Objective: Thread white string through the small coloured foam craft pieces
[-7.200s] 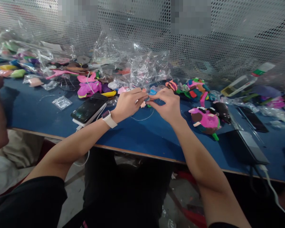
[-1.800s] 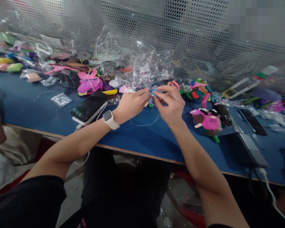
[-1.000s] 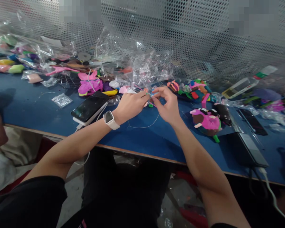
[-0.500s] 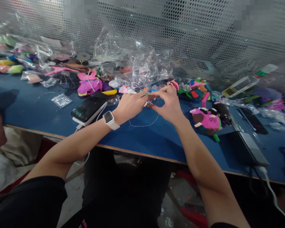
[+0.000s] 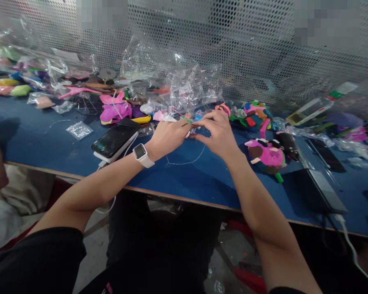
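My left hand, with a white smartwatch on its wrist, and my right hand meet fingertip to fingertip above the blue table. Both pinch a tiny multicoloured piece of pink, green and blue between them; it is too small to name. A thin clear thread lies curved on the table just below the hands.
A phone on a white power bank lies left of my hands. Colourful clay figures sit to the right, with another dark phone and a cable. Crumpled clear plastic bags and clay bits line the mesh screen. A person's arm shows at far left.
The hands have stayed together at the same spot, with only small finger movements around the tiny piece. The right hand's fingers have closed in toward the left.
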`<state>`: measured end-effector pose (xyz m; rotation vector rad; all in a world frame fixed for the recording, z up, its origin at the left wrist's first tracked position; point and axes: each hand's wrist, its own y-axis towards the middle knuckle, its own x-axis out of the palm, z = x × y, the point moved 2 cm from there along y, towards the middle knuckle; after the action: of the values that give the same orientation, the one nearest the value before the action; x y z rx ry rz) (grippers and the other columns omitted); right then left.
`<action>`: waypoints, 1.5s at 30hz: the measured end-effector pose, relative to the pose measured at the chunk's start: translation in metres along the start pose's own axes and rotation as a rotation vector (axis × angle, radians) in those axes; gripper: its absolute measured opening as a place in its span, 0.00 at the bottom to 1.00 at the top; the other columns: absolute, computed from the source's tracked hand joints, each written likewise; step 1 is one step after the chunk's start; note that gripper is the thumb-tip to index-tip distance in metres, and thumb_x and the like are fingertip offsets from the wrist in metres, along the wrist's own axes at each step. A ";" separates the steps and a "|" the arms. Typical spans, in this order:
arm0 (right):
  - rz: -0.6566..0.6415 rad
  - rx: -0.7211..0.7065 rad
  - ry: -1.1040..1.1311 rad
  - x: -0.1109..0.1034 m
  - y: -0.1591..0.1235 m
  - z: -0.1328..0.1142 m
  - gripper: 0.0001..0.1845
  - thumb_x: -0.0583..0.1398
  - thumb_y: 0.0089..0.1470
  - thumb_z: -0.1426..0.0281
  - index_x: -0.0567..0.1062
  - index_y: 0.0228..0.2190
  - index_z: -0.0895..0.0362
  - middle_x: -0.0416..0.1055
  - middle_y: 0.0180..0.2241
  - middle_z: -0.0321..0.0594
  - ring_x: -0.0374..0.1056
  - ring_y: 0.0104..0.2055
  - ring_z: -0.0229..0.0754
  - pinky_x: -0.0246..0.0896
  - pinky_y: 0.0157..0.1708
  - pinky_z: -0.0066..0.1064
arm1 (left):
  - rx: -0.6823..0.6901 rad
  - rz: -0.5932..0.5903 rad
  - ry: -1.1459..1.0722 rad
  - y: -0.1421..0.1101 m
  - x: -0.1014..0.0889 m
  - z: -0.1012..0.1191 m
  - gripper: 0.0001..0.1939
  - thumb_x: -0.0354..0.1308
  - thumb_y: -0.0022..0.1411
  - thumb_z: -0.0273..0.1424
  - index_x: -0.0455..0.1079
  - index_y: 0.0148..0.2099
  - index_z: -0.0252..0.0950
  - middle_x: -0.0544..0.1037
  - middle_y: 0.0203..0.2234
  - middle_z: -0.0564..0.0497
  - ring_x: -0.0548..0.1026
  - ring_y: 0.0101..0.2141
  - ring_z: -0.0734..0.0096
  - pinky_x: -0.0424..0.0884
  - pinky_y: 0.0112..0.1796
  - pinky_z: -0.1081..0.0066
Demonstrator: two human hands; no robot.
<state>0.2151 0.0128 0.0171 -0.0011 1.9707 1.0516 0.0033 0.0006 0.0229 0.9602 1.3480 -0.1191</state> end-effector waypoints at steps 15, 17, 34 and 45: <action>-0.138 0.522 0.778 0.005 0.004 0.005 0.32 0.72 0.54 0.35 0.83 0.26 0.51 0.79 0.27 0.37 0.69 0.29 0.39 0.66 0.32 0.35 | 0.102 0.096 0.011 -0.002 -0.002 0.014 0.18 0.49 0.81 0.24 0.81 0.46 0.35 0.84 0.33 0.47 0.78 0.26 0.69 0.54 0.25 0.62; -0.080 0.458 0.721 0.006 0.004 0.001 0.30 0.72 0.57 0.38 0.82 0.28 0.51 0.78 0.26 0.35 0.68 0.28 0.38 0.63 0.29 0.34 | 0.068 0.082 0.028 -0.001 -0.002 0.012 0.17 0.50 0.80 0.24 0.81 0.45 0.34 0.84 0.32 0.47 0.78 0.26 0.68 0.51 0.25 0.62; 0.264 0.017 0.107 0.006 -0.007 -0.018 0.07 0.67 0.71 0.62 0.88 0.43 0.47 0.87 0.40 0.38 0.79 0.30 0.43 0.78 0.33 0.39 | -0.102 -0.003 -0.135 0.001 -0.003 0.002 0.15 0.52 0.76 0.25 0.82 0.45 0.34 0.84 0.34 0.43 0.80 0.31 0.64 0.54 0.27 0.65; 0.151 0.007 0.079 0.006 -0.002 -0.019 0.10 0.65 0.72 0.69 0.89 0.45 0.48 0.88 0.51 0.39 0.85 0.48 0.50 0.79 0.37 0.40 | -0.062 -0.009 -0.023 0.001 -0.007 0.006 0.19 0.48 0.79 0.24 0.83 0.49 0.33 0.85 0.37 0.43 0.79 0.28 0.65 0.52 0.26 0.63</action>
<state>0.1993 0.0011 0.0166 0.1132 2.0710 1.1577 0.0061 -0.0054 0.0284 0.8977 1.3277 -0.0947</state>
